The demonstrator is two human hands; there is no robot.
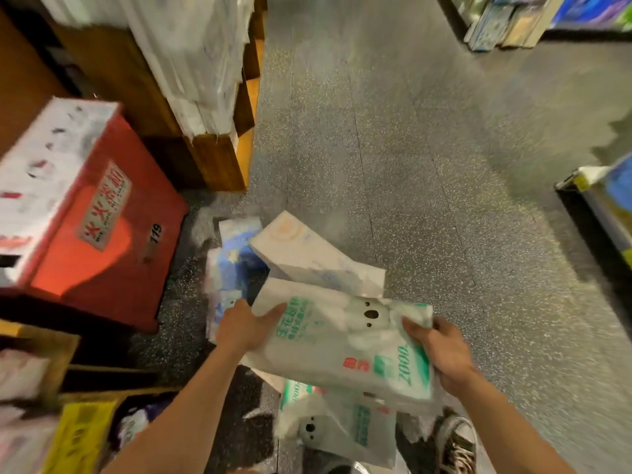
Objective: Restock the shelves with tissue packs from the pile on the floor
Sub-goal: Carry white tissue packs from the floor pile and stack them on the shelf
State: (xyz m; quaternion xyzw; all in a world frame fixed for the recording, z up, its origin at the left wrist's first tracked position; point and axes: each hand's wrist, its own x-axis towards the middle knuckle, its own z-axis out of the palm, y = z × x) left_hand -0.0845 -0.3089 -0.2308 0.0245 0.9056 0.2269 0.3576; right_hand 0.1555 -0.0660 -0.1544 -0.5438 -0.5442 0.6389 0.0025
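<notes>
Grey speckled floor (393,131) is filling the aisle, wooden shelves (219,159) standing beyond the pile (273,261) and a red box (102,227) sitting left of it. Both hands, the left hand (242,328) and the right hand (441,354), are gripping opposite ends of a white tissue pack (345,340) with green print and a koala face, just above the pile.

A white tissue pack (345,343) with green print, a koala face and red marks is lifted above the floor, tilted, held at its two short ends. Under it lies a similar koala pack (342,425) on the floor. Behind are a plain white pack (307,258), leaning, and blue-and-white packs (232,265), all touching in one pile.
</notes>
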